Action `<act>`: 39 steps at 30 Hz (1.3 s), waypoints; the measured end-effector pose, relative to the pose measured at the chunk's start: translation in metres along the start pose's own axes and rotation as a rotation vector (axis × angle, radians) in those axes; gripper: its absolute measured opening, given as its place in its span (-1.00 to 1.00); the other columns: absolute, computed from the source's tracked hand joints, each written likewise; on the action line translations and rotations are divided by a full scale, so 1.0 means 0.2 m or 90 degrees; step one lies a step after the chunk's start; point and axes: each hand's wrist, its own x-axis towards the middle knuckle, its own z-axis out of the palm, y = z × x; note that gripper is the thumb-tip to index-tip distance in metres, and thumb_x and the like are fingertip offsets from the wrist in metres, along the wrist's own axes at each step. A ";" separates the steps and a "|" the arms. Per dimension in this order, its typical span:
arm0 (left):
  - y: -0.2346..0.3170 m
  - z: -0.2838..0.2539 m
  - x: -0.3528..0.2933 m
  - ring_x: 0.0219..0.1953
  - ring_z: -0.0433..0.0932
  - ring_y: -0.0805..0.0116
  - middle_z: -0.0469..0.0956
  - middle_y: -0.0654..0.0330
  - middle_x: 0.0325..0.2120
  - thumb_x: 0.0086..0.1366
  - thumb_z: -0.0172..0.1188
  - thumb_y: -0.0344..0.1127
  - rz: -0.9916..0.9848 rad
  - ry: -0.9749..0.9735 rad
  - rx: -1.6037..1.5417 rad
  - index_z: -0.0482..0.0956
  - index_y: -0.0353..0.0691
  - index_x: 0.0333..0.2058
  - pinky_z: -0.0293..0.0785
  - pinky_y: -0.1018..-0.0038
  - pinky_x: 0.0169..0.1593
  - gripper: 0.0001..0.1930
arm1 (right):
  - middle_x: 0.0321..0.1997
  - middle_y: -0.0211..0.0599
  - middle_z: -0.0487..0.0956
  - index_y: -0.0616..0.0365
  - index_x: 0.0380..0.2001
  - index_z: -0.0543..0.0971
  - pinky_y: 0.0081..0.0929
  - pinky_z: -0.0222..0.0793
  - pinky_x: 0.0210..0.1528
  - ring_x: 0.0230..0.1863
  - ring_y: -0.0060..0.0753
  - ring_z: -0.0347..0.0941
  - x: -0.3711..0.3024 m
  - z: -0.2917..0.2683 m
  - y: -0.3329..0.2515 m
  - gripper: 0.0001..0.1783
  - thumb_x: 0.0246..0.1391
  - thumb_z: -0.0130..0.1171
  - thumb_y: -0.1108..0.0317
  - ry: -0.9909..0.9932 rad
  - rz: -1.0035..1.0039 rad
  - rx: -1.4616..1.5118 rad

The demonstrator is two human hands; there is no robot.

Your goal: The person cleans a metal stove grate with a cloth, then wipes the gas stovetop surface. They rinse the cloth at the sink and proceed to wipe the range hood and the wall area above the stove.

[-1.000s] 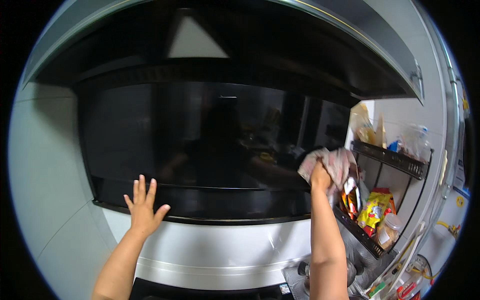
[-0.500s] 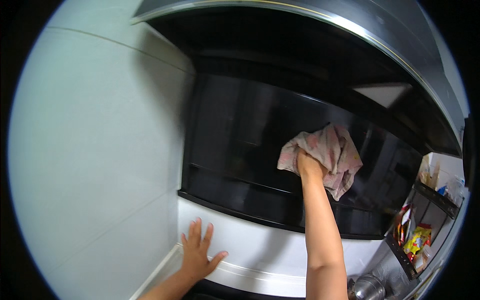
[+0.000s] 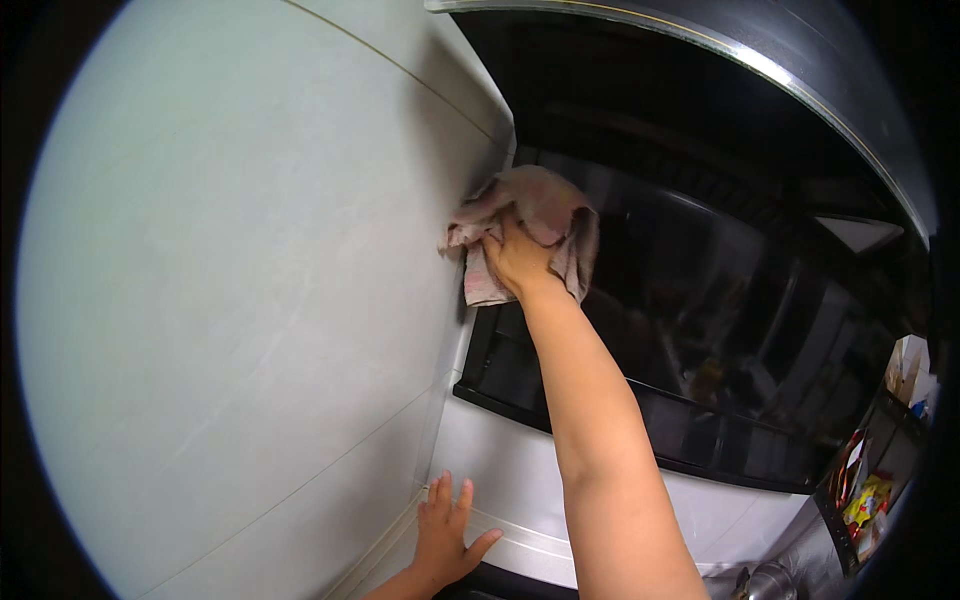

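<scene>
My right hand (image 3: 518, 258) presses a crumpled pinkish-beige cloth (image 3: 545, 195) against the left end of a glossy black panel (image 3: 680, 290), beside the corner with the tiled wall. Part of the cloth folds over the fingers and hides their tips. Its left edge reaches the wall. Lower down, near the wall corner, my left hand (image 3: 445, 532) is held with fingers spread and nothing in it.
A pale tiled wall (image 3: 250, 280) fills the left side. The dark hood edge (image 3: 780, 65) curves overhead. At the right stands a black rack (image 3: 838, 525) with colourful packets (image 3: 868, 500). A shiny metal pot (image 3: 770, 580) sits below it.
My right hand has carried the cloth leftward across the black panel to the wall corner. The view has shifted left. My left hand remains spread.
</scene>
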 end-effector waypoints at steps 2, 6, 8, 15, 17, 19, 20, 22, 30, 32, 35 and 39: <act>-0.02 0.01 0.02 0.27 -0.01 -0.41 -0.07 -0.41 0.26 0.14 0.27 0.02 0.008 0.018 0.008 0.05 -0.34 0.28 -0.01 -0.20 0.19 -0.11 | 0.37 -0.03 0.14 -0.01 0.31 0.16 0.06 -0.24 0.40 0.38 0.16 -0.04 0.01 0.05 0.06 -0.12 -0.02 0.04 -0.21 0.021 -0.114 -0.011; -0.02 0.03 0.07 0.27 -0.01 -0.42 -0.05 -0.42 0.25 0.13 0.28 -0.02 0.024 0.032 -0.010 0.04 -0.36 0.28 0.00 -0.12 0.22 -0.11 | 0.38 -0.02 0.11 -0.10 0.32 0.14 0.03 -0.24 0.40 0.39 0.17 -0.08 -0.22 -0.05 0.24 -0.14 0.02 -0.02 -0.25 -0.081 -0.140 0.009; -0.04 -0.01 0.09 0.26 0.01 -0.43 -0.05 -0.45 0.24 0.14 0.28 -0.05 0.031 0.053 -0.006 0.03 -0.37 0.28 0.00 -0.07 0.24 -0.12 | 0.35 -0.03 0.17 -0.10 0.30 0.18 -0.06 -0.15 0.39 0.36 0.12 0.01 -0.33 -0.20 0.33 -0.14 0.01 0.00 -0.28 -0.332 -0.190 -0.086; -0.07 0.07 0.15 0.29 -0.02 -0.38 -0.08 -0.38 0.27 0.15 0.22 0.09 0.049 0.045 -0.030 0.06 -0.31 0.28 0.02 -0.35 0.12 -0.12 | 0.30 -0.11 0.26 0.02 0.27 0.22 -0.07 -0.04 0.33 0.35 -0.02 0.06 -1.23 -0.48 1.33 -0.15 -0.06 0.09 -0.13 0.038 0.074 -0.275; -0.09 0.09 0.25 0.29 -0.03 -0.37 -0.08 -0.33 0.29 0.14 0.22 0.09 0.085 0.055 -0.014 0.07 -0.27 0.28 0.03 -0.36 0.11 -0.13 | 0.28 -0.14 0.27 0.10 0.24 0.25 -0.14 0.00 0.32 0.35 -0.04 0.05 -1.40 -0.57 1.54 -0.16 -0.11 0.13 -0.04 0.003 0.163 -0.403; -0.11 0.09 0.36 0.31 -0.04 -0.33 -0.12 -0.27 0.31 0.14 0.23 0.05 0.081 0.037 0.048 0.04 -0.27 0.30 -0.02 -0.28 0.18 -0.13 | 0.13 -0.18 0.40 0.13 0.07 0.40 -0.24 0.12 0.25 0.22 -0.04 0.22 -1.50 -0.59 1.64 -0.35 -0.08 0.11 0.02 -0.145 0.336 -0.277; -0.12 0.09 0.41 0.32 -0.05 -0.30 -0.14 -0.23 0.33 0.15 0.23 0.03 0.081 0.031 0.079 0.03 -0.26 0.30 -0.04 -0.25 0.21 -0.12 | 0.10 -0.19 0.41 0.12 0.06 0.42 -0.26 0.13 0.25 0.21 -0.07 0.24 -1.53 -0.53 1.61 -0.39 -0.04 0.08 0.03 -0.152 0.352 -0.250; -0.14 0.13 0.51 0.33 -0.05 -0.27 -0.10 -0.19 0.33 0.14 0.19 0.11 0.083 0.038 0.119 0.06 -0.23 0.30 -0.01 -0.33 0.15 -0.13 | 0.06 -0.22 0.44 0.09 0.04 0.44 -0.29 0.14 0.24 0.18 -0.12 0.27 -1.50 -0.38 1.45 -0.47 0.02 0.02 0.07 -0.132 0.279 -0.202; -0.15 0.27 0.63 0.33 -0.03 -0.17 0.04 -0.10 0.29 0.15 0.14 0.19 -0.001 -0.064 0.287 0.11 -0.22 0.28 -0.10 -0.38 0.17 -0.14 | 0.23 -0.17 0.35 0.01 0.12 0.43 -0.29 0.14 0.27 0.26 -0.17 0.24 -1.13 0.19 0.47 -0.57 0.26 -0.20 0.17 -0.311 -0.191 0.123; -0.07 0.30 0.64 0.32 -0.01 -0.16 0.09 -0.08 0.27 0.14 0.16 0.18 -0.042 -0.087 0.259 0.11 -0.24 0.27 -0.14 -0.35 0.20 -0.13 | 0.18 -0.09 0.41 0.08 0.07 0.46 -0.17 0.17 0.24 0.21 -0.08 0.29 -1.09 0.04 0.41 -0.58 0.29 -0.24 0.19 -0.474 -0.112 0.190; 0.00 0.31 0.65 0.36 -0.08 -0.09 -0.01 -0.05 0.32 0.11 0.27 0.06 -0.053 -0.091 0.255 0.10 -0.18 0.29 -0.20 -0.30 0.25 -0.14 | 0.09 -0.06 0.48 0.16 -0.05 0.53 -0.14 0.25 0.17 0.11 -0.03 0.39 -1.08 -0.14 0.58 -0.57 0.30 -0.26 0.17 -0.545 0.008 0.196; 0.10 0.32 0.63 0.40 -0.20 -0.03 -0.21 -0.01 0.37 0.10 0.31 -0.03 -0.015 -0.058 0.270 0.05 -0.06 0.32 -0.22 -0.27 0.27 -0.12 | -0.08 0.06 0.56 0.27 -0.13 0.51 -0.14 0.39 -0.02 -0.07 0.04 0.50 -1.30 -0.53 1.07 -0.29 0.20 -0.23 -0.24 -0.452 0.260 0.083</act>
